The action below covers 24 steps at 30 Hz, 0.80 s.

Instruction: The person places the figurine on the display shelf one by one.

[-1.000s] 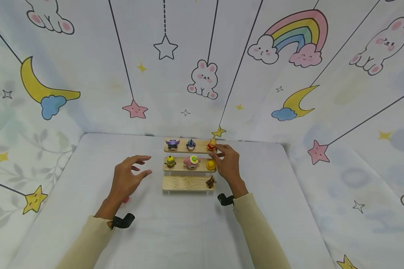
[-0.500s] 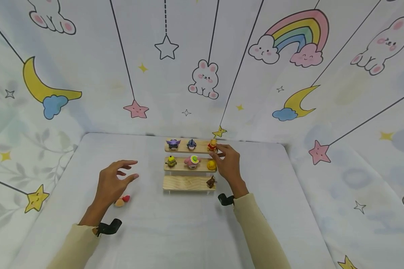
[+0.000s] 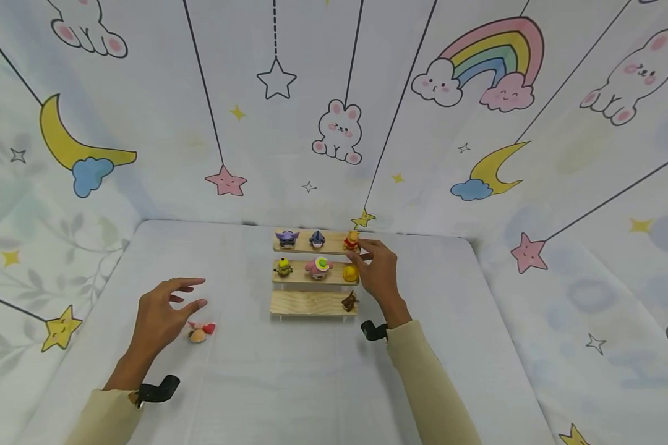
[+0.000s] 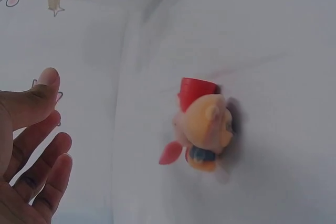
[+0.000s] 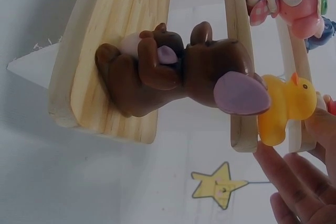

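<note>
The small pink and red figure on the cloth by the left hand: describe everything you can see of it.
The small figure looks like moulded plastic or rubber: a peach-coloured head with ears, a red cup-shaped part at one end, a red flap and a dark band below the head. It lies on its side on the white cloth, left of the wooden stand. The left hand hovers beside it, fingers spread, not touching it.

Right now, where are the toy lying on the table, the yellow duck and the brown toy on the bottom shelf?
toy lying on the table (image 3: pixel 200 332), head view, on its body.
yellow duck (image 5: pixel 286 103), right wrist view, on its body.
brown toy (image 5: pixel 173 74), right wrist view, on its middle.
</note>
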{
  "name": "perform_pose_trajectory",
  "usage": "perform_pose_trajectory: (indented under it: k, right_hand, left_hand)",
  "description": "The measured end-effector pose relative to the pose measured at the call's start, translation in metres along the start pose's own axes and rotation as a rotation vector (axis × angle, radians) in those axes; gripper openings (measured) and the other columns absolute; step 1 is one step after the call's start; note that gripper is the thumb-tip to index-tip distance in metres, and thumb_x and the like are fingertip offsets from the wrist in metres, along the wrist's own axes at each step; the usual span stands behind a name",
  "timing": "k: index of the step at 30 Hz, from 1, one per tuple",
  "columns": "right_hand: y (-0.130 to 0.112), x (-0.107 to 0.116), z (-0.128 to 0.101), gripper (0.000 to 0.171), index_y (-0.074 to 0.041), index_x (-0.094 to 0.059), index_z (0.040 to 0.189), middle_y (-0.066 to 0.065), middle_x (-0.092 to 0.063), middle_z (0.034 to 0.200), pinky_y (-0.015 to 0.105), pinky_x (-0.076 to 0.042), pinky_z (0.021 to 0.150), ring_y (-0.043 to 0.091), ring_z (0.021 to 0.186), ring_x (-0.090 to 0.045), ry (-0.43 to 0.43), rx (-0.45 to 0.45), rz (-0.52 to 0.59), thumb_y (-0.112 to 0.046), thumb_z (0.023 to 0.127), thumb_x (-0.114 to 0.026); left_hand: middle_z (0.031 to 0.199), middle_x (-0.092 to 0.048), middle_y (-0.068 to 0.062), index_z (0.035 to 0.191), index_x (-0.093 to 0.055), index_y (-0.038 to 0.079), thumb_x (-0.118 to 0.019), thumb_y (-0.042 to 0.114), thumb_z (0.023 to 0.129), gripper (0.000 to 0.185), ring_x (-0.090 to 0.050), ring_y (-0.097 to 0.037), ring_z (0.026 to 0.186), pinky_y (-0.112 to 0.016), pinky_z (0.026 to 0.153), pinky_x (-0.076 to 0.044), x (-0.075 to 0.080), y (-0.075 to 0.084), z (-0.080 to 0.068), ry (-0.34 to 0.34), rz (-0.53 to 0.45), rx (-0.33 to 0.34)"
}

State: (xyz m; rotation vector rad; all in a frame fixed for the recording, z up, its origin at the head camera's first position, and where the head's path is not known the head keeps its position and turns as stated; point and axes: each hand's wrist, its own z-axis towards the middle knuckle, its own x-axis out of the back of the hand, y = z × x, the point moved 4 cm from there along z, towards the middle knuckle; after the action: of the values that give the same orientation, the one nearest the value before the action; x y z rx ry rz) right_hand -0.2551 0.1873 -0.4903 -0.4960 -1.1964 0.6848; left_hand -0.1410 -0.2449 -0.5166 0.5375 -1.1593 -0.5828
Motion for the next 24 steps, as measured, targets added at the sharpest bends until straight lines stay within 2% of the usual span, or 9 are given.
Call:
perform_pose_trajectory:
  k: [2, 5, 9, 16, 24]
  right_hand:
    - [0.000, 0.000, 0.000, 0.052, -0.006, -0.070, 0.139, 0.014, -0.071, 0.135, 0.048, -0.064, 0.088, 0.031, 0.099, -0.079, 0.000, 0.003, -0.004, -0.035, 0.097, -0.077]
    - [0.000, -0.001, 0.000, 0.051, -0.007, -0.070, 0.139, 0.013, -0.072, 0.135, 0.045, -0.064, 0.085, 0.030, 0.098, -0.079, 0.004, 0.008, -0.011, -0.035, 0.097, -0.077]
    - [0.000, 0.000, 0.000, 0.051, -0.007, -0.070, 0.139, 0.014, -0.071, 0.135, 0.043, -0.065, 0.084, 0.029, 0.097, -0.079, 0.003, 0.012, -0.011, -0.034, 0.097, -0.078]
    - [-0.002, 0.002, 0.000, 0.050, -0.006, -0.070, 0.139, 0.015, -0.071, 0.135, 0.043, -0.064, 0.085, 0.030, 0.098, -0.079, 0.007, 0.015, -0.016, -0.033, 0.098, -0.077]
    - [-0.002, 0.001, -0.001, 0.051, -0.006, -0.070, 0.139, 0.014, -0.071, 0.136, 0.043, -0.064, 0.085, 0.030, 0.099, -0.079, -0.002, 0.008, -0.002, -0.035, 0.098, -0.077]
  left_hand:
    - [0.121, -0.077, -0.017, 0.129, -0.076, 0.015, -0.092, 0.010, 0.083, 0.049, -0.072, -0.037, 0.102, -0.012, 0.077, -0.049, 0.001, -0.005, -0.005, -0.006, 0.015, 0.004]
    - [0.121, -0.077, -0.017, 0.129, -0.076, 0.015, -0.093, 0.010, 0.082, 0.051, -0.072, -0.037, 0.102, -0.024, 0.078, -0.057, 0.001, -0.013, -0.012, -0.013, 0.034, 0.004]
    - [0.120, -0.076, -0.018, 0.130, -0.075, 0.014, -0.093, 0.010, 0.081, 0.053, -0.072, -0.038, 0.102, -0.034, 0.077, -0.060, -0.002, -0.022, -0.019, -0.048, 0.055, 0.018]
    - [0.121, -0.076, -0.017, 0.128, -0.076, 0.014, -0.093, 0.010, 0.081, 0.050, -0.071, -0.035, 0.104, -0.025, 0.077, -0.057, -0.013, -0.029, -0.027, -0.140, 0.041, 0.039]
    - [0.109, -0.079, -0.013, 0.119, -0.081, 0.013, -0.091, 0.007, 0.083, 0.038, -0.069, -0.025, 0.089, -0.024, 0.073, -0.054, -0.024, -0.041, -0.033, -0.208, 0.043, 0.061]
